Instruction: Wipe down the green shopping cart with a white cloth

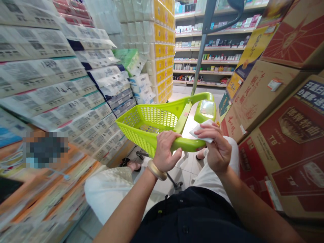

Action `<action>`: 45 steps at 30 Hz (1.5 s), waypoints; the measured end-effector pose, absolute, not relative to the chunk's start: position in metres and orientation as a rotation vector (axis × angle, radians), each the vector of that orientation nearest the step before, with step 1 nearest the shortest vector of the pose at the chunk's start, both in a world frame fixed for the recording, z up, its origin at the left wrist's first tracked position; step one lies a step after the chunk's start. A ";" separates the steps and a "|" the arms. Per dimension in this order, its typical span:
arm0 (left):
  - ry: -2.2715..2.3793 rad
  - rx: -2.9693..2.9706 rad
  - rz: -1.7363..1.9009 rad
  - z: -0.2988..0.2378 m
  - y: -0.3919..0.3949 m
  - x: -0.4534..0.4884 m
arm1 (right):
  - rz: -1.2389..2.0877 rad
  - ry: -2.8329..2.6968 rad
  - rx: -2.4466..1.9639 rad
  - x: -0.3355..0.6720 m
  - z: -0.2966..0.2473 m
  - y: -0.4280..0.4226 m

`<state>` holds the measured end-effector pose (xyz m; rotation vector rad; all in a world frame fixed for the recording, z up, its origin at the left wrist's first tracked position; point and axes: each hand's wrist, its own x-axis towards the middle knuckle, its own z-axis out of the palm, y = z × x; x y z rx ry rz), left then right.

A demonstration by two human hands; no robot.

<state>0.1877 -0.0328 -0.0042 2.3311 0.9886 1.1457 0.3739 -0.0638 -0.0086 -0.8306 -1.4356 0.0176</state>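
Stacked packs: on the left, pale flat packs [58,74] rise in a tall pile, some with handwritten numbers on their sides; in the near left corner a pixelated patch [45,148] hides what lies there.
Green pack: a soft green-and-white pack [130,60] sits farther off, over the far end of that pile.
Basket: the lime-green basket [144,136], with slotted walls, is in the middle of the aisle, just in front of the person, its open end toward the left.
Yellow packs: beyond the basket, yellow-and-white wrapped packs [162,50] stand in a column.
Left hand: the left hand [167,148], a pale bangle [156,170] at its wrist, hooks its fingers over the basket where the near arm of the handle [188,144] begins; the thumb sticks out to the right.
Pole: a grey pole [199,60] rises behind the basket, in front of the far shelves [215,49] of small goods.
White wipe: a crumpled white wipe [198,131] touches the handle's right end.
Right hand: the right hand [215,145] bends its fingers around the wipe, pinning it there.
Cartons: on the right, red and brown cartons [268,98] are piled high.
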 end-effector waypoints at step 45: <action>1.929 2.797 0.225 0.060 -0.025 0.178 | 0.071 -2.130 -1.313 0.349 0.068 0.008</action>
